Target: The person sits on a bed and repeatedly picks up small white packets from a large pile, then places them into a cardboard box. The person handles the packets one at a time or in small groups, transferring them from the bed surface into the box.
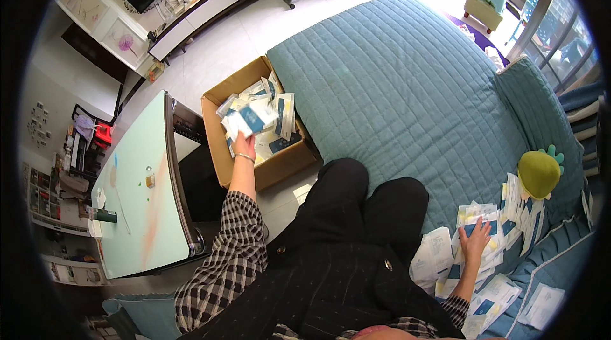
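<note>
My left hand (244,146) holds a blurred white-and-blue flat packet (251,119) over an open cardboard box (264,178). Inside the box lie several similar packets (285,113), some with yellow parts showing. On the sofa to my right, my right hand (475,240) rests with fingers spread on a pile of white-and-blue packets (491,254). More packets (532,225) lie fanned out beyond it, and a whiter stack (432,256) sits between my right hand and my leg. The packets bear writing.
A green plush toy (539,175) sits beside the packets on the quilted blue sofa cover (396,87). Left of the box stands a glass-topped table (143,206) with a dark green cylinder (102,214) and a small jar (150,178). A television cabinet (210,10) is farther off.
</note>
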`<action>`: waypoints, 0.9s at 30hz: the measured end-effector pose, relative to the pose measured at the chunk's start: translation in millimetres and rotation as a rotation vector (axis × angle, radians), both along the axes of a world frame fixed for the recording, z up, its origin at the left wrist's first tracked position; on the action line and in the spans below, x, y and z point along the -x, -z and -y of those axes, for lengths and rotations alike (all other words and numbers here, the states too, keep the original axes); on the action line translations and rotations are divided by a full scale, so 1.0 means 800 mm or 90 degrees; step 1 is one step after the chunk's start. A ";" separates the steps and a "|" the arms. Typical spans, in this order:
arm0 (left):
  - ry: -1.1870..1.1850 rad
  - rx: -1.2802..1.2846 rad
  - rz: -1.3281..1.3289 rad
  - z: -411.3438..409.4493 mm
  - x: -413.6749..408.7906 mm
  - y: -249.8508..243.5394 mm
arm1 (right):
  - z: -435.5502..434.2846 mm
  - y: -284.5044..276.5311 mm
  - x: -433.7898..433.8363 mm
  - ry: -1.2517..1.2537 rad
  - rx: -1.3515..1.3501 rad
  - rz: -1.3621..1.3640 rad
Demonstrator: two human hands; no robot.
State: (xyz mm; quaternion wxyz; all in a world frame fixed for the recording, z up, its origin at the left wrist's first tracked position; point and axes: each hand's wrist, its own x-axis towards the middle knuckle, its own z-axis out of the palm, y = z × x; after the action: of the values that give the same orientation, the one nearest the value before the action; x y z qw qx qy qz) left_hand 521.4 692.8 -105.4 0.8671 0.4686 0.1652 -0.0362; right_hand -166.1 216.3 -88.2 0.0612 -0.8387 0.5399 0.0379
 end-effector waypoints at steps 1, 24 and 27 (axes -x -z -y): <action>-0.119 -0.111 -0.148 -0.025 -0.005 0.033 | 0.007 0.001 -0.007 -0.015 -0.040 0.028; 0.194 -1.087 0.385 0.116 -0.058 0.004 | -0.060 -0.017 -0.548 -0.587 -0.145 0.096; 0.254 -1.228 0.466 0.003 -0.033 0.045 | -0.068 -0.022 -0.553 -0.592 -0.141 0.098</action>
State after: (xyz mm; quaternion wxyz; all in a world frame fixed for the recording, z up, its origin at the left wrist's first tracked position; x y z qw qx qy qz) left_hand 547.5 690.1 -141.4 0.1014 0.9617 -0.2287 0.1123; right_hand 276.7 270.4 -70.5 0.1664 -0.9799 0.0942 0.0566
